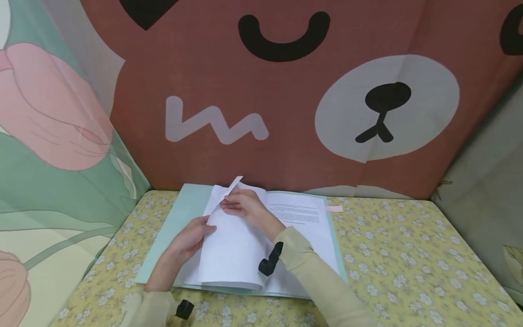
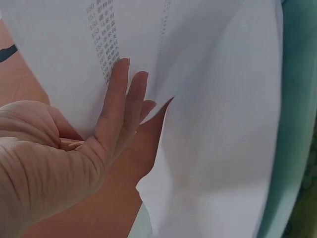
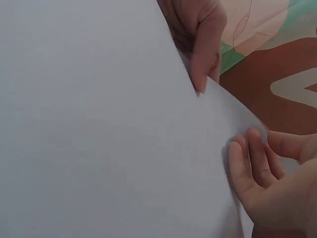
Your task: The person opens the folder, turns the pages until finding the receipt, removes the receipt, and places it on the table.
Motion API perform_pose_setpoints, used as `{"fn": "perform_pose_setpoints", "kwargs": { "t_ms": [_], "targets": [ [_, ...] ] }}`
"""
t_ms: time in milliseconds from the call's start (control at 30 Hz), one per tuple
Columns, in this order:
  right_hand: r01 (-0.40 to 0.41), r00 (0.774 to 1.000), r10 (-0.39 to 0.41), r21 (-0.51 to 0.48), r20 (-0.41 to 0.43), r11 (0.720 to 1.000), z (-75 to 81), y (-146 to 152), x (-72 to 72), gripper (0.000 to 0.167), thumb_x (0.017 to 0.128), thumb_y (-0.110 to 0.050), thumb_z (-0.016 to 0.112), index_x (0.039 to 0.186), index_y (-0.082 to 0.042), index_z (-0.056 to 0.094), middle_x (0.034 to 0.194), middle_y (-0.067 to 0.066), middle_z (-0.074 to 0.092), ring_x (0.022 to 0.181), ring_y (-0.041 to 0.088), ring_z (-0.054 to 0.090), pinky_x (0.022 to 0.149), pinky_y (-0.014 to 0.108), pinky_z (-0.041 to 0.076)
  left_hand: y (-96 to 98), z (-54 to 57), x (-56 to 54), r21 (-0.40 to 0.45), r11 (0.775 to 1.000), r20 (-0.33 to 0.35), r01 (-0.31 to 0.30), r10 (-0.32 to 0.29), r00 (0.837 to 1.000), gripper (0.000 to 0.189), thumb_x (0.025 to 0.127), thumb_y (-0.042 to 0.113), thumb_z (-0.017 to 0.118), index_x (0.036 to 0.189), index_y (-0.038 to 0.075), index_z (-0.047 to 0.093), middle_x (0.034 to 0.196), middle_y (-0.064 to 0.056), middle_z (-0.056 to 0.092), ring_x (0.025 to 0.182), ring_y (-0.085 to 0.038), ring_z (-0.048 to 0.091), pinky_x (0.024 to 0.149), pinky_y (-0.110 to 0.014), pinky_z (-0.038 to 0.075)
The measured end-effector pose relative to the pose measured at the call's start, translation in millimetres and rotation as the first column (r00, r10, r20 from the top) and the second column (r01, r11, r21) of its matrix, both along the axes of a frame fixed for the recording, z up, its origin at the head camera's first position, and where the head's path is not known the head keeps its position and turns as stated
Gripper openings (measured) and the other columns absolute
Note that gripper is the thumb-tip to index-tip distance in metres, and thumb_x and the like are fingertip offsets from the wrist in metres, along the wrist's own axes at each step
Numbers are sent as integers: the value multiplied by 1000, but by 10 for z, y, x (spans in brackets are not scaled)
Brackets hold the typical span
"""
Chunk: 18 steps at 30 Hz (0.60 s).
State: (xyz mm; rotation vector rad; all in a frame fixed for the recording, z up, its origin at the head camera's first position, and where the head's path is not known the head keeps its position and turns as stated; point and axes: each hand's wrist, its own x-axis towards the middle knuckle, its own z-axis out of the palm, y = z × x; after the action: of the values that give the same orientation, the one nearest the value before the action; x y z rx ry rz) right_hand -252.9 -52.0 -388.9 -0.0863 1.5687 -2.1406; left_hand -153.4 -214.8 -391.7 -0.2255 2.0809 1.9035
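You have the white sheet (image 1: 234,254) raised along its left edge over the pale green folder (image 1: 180,211), which lies open on the counter (image 1: 408,259). Your left hand (image 1: 189,240) pinches that edge, thumb on the blank face and fingers on the printed one; your right hand (image 1: 247,206) pinches it higher up, near the top corner.

Expect the paper to be light and limp — it already bows and curls at the bottom — so it should crease or tear easily if you tug. Smooth faces may slide on each other, and you cannot tell whether you hold one leaf or several. Best take hold lightly at the free edge, near the corners — not mid-page, where it would buckle.
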Motion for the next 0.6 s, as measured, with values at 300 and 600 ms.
{"fn": "perform_pose_setpoints", "kwargs": {
  "t_ms": [300,600],
  "targets": [
    [59,961,-3,195,-277,979,351,675,32,22,102,-8,64,115,9,68,100,17,77,93,26,76,90,39,61,98,-20,-56,-24,1000,11,-8,8,1000,65,105,4,45,159,-14,13,167,-29,14,152,-40,21,123,-58,21],
    [155,919,-65,204,-389,966,388,1401,97,29,104,-15,63,114,12,66,95,12,77,88,22,75,84,36,62,230,-83,-144,-102,994,27,26,-23,999,66,105,6,46,159,-13,15,168,-30,11,156,-44,10,123,-62,13]
  ]
}}
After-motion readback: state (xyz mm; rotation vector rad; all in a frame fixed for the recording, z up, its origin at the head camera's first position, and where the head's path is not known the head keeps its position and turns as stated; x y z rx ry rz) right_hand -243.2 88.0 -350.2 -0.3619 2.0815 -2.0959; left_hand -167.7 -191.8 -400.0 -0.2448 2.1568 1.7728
